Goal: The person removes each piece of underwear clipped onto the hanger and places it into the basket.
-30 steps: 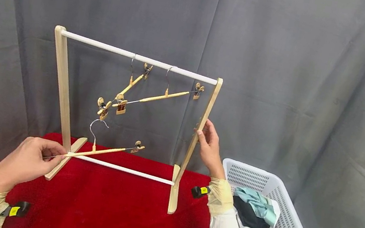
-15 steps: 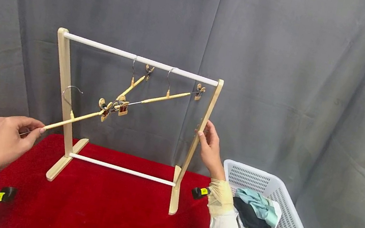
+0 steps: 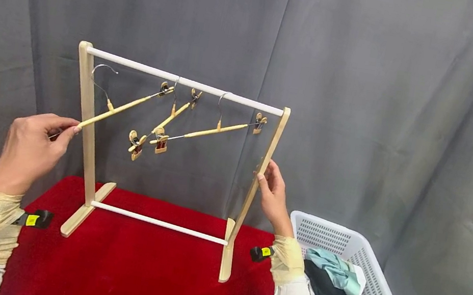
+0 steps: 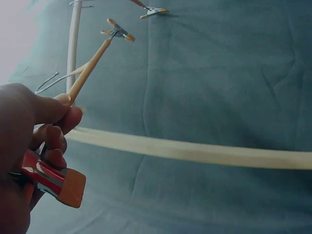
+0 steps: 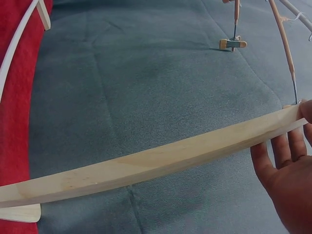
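In the head view, my left hand (image 3: 34, 149) pinches one end of a wooden clip hanger (image 3: 124, 106). The hanger slants up to the right, its metal hook a little below the rack's white top rail (image 3: 142, 67) near the left post. One of its clips (image 4: 63, 185) sits under my curled fingers in the left wrist view. My right hand (image 3: 274, 195) grips the right post (image 3: 260, 172) of the wooden rack, thumb in front and fingers behind. Two more clip hangers, a middle one (image 3: 172, 117) and a right one (image 3: 215, 133), hang from the rail.
A white perforated basket (image 3: 380, 294) stands at the right with pale green cloth (image 3: 335, 271), black cloth (image 3: 326, 285) and whitish cloth inside. The rack's feet rest on a red cloth (image 3: 143, 267). A grey curtain (image 3: 344, 82) hangs behind.
My left hand first moved left and up with the hanger, then up and right, bringing the hook close to the top rail. My right hand has stayed on the post.
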The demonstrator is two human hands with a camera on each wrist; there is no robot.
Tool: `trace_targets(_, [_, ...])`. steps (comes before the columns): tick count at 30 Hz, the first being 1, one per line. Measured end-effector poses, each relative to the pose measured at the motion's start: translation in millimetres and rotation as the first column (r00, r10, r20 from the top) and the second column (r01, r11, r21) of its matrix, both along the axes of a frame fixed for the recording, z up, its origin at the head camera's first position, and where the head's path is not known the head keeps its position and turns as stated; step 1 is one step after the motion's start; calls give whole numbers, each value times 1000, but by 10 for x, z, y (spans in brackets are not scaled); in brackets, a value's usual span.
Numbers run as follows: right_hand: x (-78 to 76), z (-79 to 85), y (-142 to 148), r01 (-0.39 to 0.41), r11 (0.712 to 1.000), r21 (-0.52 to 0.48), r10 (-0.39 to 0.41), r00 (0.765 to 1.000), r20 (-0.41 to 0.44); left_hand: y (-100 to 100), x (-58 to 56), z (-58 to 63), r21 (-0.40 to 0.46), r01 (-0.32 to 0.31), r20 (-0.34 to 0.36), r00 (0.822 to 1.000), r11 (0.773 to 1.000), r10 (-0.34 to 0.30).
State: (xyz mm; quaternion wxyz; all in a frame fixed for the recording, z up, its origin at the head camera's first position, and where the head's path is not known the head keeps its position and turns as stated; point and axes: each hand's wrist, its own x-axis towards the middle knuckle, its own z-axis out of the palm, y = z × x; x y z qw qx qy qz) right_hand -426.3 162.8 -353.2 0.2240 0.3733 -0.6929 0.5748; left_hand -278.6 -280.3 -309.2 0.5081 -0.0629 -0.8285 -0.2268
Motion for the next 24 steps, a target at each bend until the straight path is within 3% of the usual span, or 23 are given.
trace_targets(16, [-21, -9, -10, -5, 1000, -19, 5, 1000, -7, 114, -283, 248, 14, -32, -24, 999, 999, 32])
trace_targets(24, [-30, -9, -15, -11, 999, -31, 11, 1000, -1, 134, -390, 255, 20, -27, 7, 1000, 999, 26])
